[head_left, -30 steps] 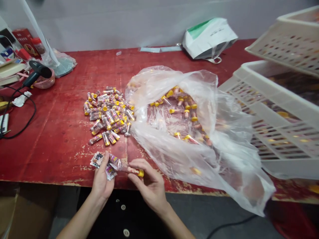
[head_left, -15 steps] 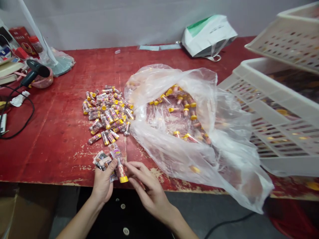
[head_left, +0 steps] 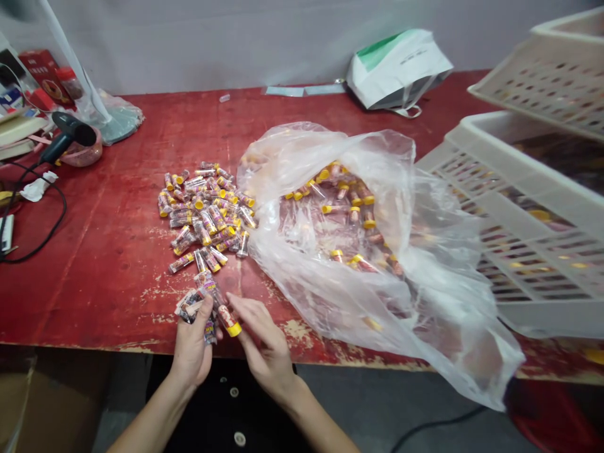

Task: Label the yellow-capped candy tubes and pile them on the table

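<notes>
My left hand point(head_left: 189, 355) is closed around a few small printed wrappers point(head_left: 187, 304), its thumb pressed over them. Beside that thumb lies a clear tube with a yellow cap point(head_left: 227, 318), slanting down to the right, with a printed wrapper point(head_left: 206, 283) at its upper end. My right hand point(head_left: 267, 346) has its fingers and thumb at the tube's capped end; the exact contact is partly hidden. Just beyond the hands is a pile of wrapped tubes point(head_left: 207, 217) with yellow caps.
A large clear plastic bag point(head_left: 302, 283) lies open to the right, with several yellow-capped tubes inside. White plastic baskets point(head_left: 542, 302) stand stacked at the right. At the left are a lamp base point(head_left: 120, 124) and a black scanner-like device point(head_left: 68, 135). A white-green bag point(head_left: 396, 66) rests at the back.
The tube has tilted more to the left at its top and its capped end has risen slightly. My right hand has shifted a little up and left with it.
</notes>
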Available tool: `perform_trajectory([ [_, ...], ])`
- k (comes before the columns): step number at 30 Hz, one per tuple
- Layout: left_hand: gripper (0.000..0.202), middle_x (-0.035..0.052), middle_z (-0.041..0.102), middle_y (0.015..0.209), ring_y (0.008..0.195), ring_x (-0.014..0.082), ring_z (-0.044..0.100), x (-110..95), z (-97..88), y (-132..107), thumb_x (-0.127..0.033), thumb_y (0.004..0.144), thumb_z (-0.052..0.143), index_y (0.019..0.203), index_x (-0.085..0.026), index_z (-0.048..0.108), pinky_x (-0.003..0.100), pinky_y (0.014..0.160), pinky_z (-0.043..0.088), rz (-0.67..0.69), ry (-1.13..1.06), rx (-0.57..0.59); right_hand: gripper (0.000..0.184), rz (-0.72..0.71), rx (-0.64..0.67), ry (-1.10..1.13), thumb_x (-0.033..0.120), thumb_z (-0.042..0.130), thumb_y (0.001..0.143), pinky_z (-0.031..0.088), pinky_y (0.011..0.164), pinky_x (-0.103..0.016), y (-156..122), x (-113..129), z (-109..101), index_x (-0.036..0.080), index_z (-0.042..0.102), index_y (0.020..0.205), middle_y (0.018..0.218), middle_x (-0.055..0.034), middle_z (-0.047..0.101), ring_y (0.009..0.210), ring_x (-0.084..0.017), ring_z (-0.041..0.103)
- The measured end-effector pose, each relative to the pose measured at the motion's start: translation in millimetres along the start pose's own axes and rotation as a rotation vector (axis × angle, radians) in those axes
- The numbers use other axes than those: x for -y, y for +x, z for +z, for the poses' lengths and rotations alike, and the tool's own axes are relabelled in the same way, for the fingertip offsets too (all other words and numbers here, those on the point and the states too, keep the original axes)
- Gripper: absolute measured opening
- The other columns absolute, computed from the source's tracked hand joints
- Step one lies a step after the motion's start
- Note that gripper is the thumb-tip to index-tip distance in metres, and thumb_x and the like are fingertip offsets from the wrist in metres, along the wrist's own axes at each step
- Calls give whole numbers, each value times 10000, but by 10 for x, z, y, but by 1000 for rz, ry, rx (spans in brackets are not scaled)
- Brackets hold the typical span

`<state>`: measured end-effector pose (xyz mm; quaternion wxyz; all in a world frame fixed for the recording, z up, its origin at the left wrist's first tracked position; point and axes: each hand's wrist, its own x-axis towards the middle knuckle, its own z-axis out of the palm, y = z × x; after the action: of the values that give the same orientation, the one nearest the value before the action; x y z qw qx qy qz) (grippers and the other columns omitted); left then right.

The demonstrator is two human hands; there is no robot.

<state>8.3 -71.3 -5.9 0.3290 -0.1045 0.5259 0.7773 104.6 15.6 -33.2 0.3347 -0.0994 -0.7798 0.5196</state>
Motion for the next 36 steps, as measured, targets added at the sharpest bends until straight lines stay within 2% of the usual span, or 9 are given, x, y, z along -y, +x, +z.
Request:
perform_trajectory([
  [3,343,9,637,682,556,99,548,-41,-20,39,-378,615,849,765,-131,665,202,436,407,21,36,2,518,-5,17,49,68,486,930,501,974,-474,6,23,41,331,541,1374,1305,-87,637,1178,-251,595],
  [7,357,45,669,700,552,104,552,-28,-27,73,-412,632,834,772,-114,694,206,444,402,47,58,-16,486,53,-34,63,64,502,927,527,912,-430,-48,62,119,336,598,1318,1193,-80,682,1094,-238,629],
  [13,353,17,651,697,566,102,553,80,55,-28,-382,598,860,769,-134,677,210,478,422,-6,5,-10,486,237,-187,102,138,465,962,537,903,-389,-110,10,273,316,495,1413,1278,-120,540,1157,-232,572],
  [15,362,2,630,678,540,90,529,83,65,-57,-400,604,854,761,-139,658,211,469,421,-34,-2,3,430,236,-198,101,149,482,960,516,939,-401,-75,-9,275,316,574,1345,1275,-110,541,1178,-234,552],
  [18,365,-20,582,636,500,74,485,79,49,-73,-428,633,831,734,-143,626,205,441,402,-14,18,-6,344,211,-247,118,144,541,938,517,911,-395,1,-14,250,316,685,1198,1126,-86,616,1073,-218,592],
  [24,383,-40,518,595,490,69,454,109,9,-48,-431,623,838,699,-152,587,201,432,395,11,31,-12,248,199,-331,117,157,636,886,533,806,-376,98,-65,288,304,753,1049,972,-65,672,927,-208,624],
  [29,376,-30,560,651,526,69,479,95,-42,75,-402,599,857,750,-150,623,189,447,410,20,-7,-61,184,216,-342,131,178,658,870,537,790,-378,207,-167,400,279,773,971,927,-62,688,891,-206,634],
  [33,385,-11,607,717,569,73,515,71,-70,271,-374,588,868,811,-140,660,182,484,448,45,-48,-124,169,240,-322,196,179,652,870,543,785,-360,365,-305,539,260,775,954,927,-62,685,887,-196,644],
  [36,361,16,660,803,611,81,564,19,-49,437,-361,637,843,873,-142,679,181,525,484,57,-83,-118,162,253,-323,226,173,645,868,540,801,-356,513,-406,696,242,771,942,922,-59,684,892,-191,648],
])
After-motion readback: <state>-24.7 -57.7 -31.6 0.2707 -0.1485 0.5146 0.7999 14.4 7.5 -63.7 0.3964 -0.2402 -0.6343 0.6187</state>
